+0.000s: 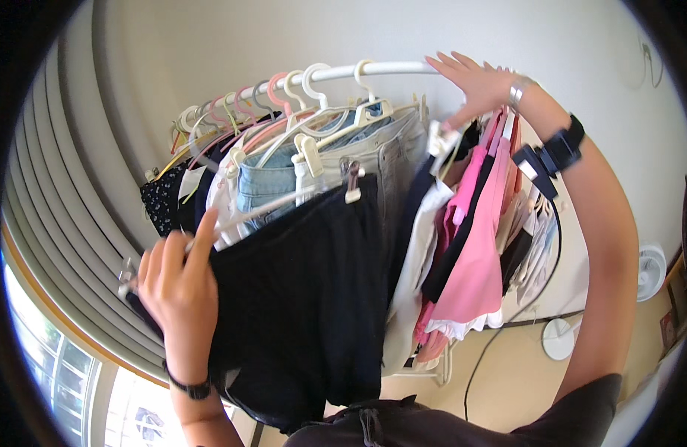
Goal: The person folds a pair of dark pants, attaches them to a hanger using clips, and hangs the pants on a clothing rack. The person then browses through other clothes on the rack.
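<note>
My left hand (181, 287) is closed around the white bar of a clip hanger (265, 210), near its left end. Black bottoms (295, 305) hang from that hanger by its clips, close in front of me. At the upper right my right hand (479, 88) is open, fingers stretched across the white rail (403, 68). Its thumb points down beside a white hanger clip (441, 138) on the clothes there. Between my hands, light blue jeans (263, 186) and grey jeans (392, 164) hang from white hangers.
Dark and patterned clothes (161, 201) crowd the rail's left end. Right of the gap hang pink garments (474, 276) and pale ones behind. A grey ribbed curtain (75, 223) curves along the left. A black cable (533, 298) runs down from my right wrist. A white fan (651, 272) stands far right.
</note>
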The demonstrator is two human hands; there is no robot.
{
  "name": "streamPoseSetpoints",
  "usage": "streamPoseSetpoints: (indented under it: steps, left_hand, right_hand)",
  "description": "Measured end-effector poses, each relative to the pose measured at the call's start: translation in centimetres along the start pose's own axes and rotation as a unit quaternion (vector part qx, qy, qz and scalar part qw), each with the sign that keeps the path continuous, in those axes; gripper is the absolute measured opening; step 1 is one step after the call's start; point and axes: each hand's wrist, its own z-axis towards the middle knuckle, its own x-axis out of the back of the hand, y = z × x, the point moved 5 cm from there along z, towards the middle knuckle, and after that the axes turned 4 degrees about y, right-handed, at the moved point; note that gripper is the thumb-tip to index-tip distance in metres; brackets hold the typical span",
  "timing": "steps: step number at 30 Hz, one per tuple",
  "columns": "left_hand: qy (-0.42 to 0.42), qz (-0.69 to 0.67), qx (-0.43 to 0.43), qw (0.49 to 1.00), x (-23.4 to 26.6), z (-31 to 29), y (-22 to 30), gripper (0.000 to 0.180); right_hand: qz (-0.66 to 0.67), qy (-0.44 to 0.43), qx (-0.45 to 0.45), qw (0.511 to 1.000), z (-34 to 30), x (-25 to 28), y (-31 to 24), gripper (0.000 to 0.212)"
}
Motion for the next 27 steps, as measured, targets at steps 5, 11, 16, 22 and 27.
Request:
streamPoseSetpoints:
  steps: [5, 11, 16, 22, 27]
  left_hand:
    - [0.047, -0.020, -0.026, 0.998, -5.9, 5.2, 1.7, 0.038]
    - [0.094, -0.072, -0.018, 0.993, -14.9, 11.8, 7.0, 0.015]
    - [0.043, -0.032, -0.011, 0.999, -23.3, 10.3, 11.2, 0.007]
    - [0.097, -0.121, -0.084, 0.984, -20.2, 8.8, 14.1, 0.021]
    - [0.079, -0.283, 0.089, 0.952, -15.8, 8.2, 6.2, 0.028]
  right_hand:
    - [0.055, -0.023, 0.017, 0.998, -1.5, -0.2, 2.6, 0.140]
    - [-0.010, -0.067, 0.016, 0.998, -1.9, 0.0, 0.1, 0.150]
    - [0.007, -0.068, 0.013, 0.998, -1.5, -0.3, -2.9, 0.146]
    - [0.050, -0.018, 0.026, 0.998, -1.9, 0.5, 0.8, 0.130]
    - [0.089, 0.035, -0.001, 0.995, -0.8, 2.2, 0.9, 0.097]
